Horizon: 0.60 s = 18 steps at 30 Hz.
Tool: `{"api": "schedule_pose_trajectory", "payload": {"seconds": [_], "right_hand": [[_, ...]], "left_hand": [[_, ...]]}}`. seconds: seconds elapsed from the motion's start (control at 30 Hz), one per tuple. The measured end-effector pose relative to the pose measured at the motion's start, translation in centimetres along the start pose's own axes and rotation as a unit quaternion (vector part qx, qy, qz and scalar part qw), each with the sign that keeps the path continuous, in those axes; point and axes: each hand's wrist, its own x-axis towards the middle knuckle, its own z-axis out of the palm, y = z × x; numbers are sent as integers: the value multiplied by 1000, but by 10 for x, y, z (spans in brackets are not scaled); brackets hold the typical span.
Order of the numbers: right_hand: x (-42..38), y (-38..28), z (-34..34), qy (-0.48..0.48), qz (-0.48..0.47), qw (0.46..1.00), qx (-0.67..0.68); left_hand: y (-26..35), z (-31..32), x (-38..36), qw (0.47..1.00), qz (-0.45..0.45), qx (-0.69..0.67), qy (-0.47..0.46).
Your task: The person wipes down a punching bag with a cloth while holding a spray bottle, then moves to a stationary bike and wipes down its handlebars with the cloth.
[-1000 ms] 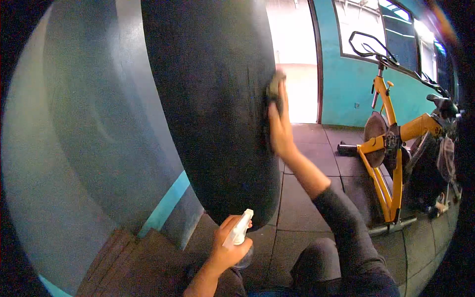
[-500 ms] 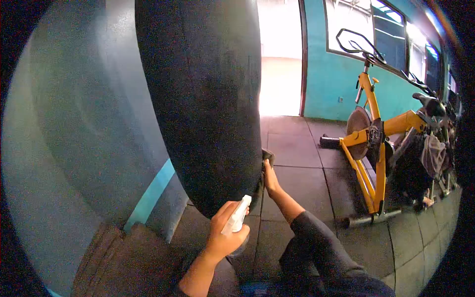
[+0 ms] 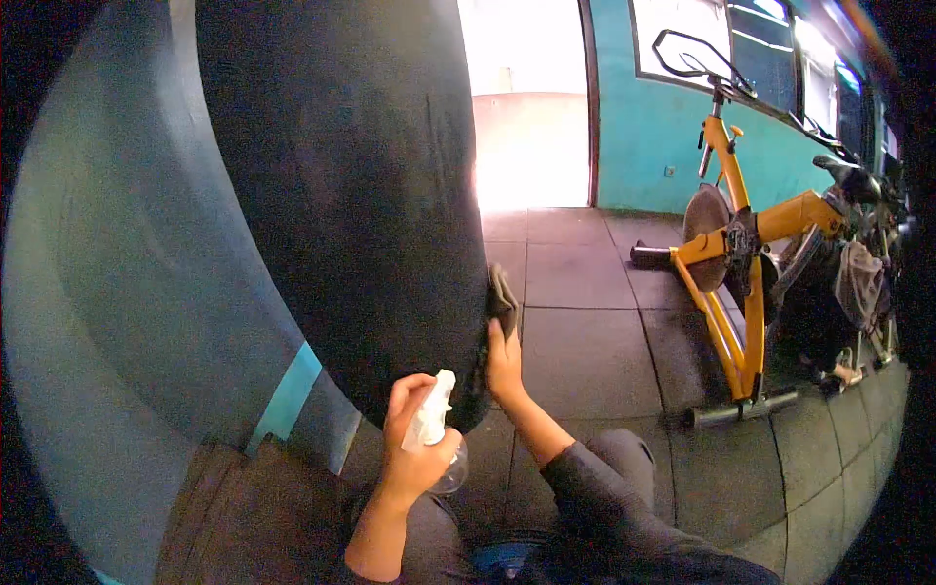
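Note:
A large black punching bag [image 3: 341, 195] hangs in front of me, its rounded bottom near my hands. My left hand [image 3: 414, 453] is wrapped round the neck of a clear spray bottle [image 3: 451, 472] with a white trigger head, just below the bag's lower end. My right hand [image 3: 504, 361] presses a dark brown cloth [image 3: 502, 300] against the bag's lower right side. Part of the cloth sticks up above the fingers.
A yellow exercise bike [image 3: 741, 234] stands at the right, with more equipment behind it. Grey floor tiles [image 3: 585, 361] run below. A blue-grey wall [image 3: 117, 292] is at the left, and a bright doorway [image 3: 531, 146] lies beyond the bag.
The bag and both hands appear further left in the view. The cloth shows more above my right hand, which stays at the bag's side. My left hand still holds the bottle.

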Motion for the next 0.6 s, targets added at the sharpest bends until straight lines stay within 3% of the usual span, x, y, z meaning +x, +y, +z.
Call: {"api": "schedule_pose_trajectory", "payload": {"seconds": [0.03,0.13,0.17,0.27,0.37,0.47,0.53,0.6], "right_hand": [[-9,15,-3,33,-6,999,-34],[-35,63,-21,67,258,964,20],[-46,71,-24,83,302,950,13],[-53,121,-15,143,320,931,105],[-26,-4,9,71,185,977,79],[-4,-38,22,-12,-40,999,33],[-5,-48,23,-22,-86,995,-47],[-8,-23,20,3,-112,993,-39]], "left_hand": [[-1,-2,0,1000,9,19,6],[3,-9,-3,999,4,51,7],[2,-11,-3,998,7,62,12],[-1,-13,-6,998,1,61,22],[4,-17,-7,998,-34,53,22],[-1,-19,-7,998,-24,50,25],[-7,-21,-7,997,5,73,18],[-6,-20,-9,998,-22,49,19]]}}
